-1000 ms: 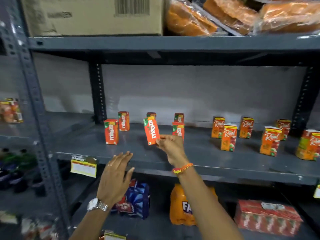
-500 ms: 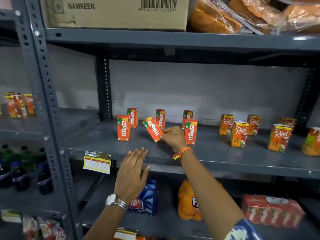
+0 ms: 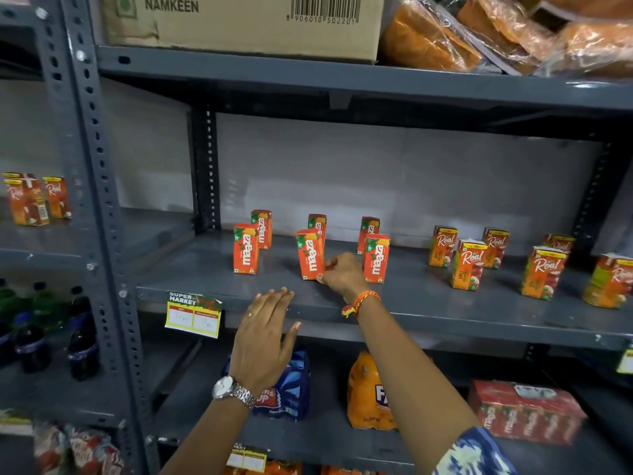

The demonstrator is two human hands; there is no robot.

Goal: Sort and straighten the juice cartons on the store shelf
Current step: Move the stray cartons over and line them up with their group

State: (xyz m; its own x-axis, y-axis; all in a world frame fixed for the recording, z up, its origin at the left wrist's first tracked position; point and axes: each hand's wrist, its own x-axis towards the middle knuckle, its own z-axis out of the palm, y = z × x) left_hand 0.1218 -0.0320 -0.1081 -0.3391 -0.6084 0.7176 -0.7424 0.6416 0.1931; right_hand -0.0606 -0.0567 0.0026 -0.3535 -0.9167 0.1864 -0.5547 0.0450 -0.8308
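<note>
Pinching the upright Maaza carton (image 3: 311, 254), the right hand (image 3: 342, 274) grips; left hand (image 3: 265, 337) spread open.

**Right hand on middle Maaza carton, grey shelf**

Right hand (image 3: 343, 274) is gripping the front-middle Maaza carton (image 3: 310, 254), which is standing nearly upright on the grey shelf (image 3: 428, 305). Left hand (image 3: 265, 339) is hovering open, fingers spread, at the shelf edge. Real cartons (image 3: 468, 264) are standing scattered to the right.

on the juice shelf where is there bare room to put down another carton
Bare shelf lies between the Maaza cartons and the Real cartons, and along the front edge right of the right hand. It is crowded around the front middle Maaza carton.
</note>
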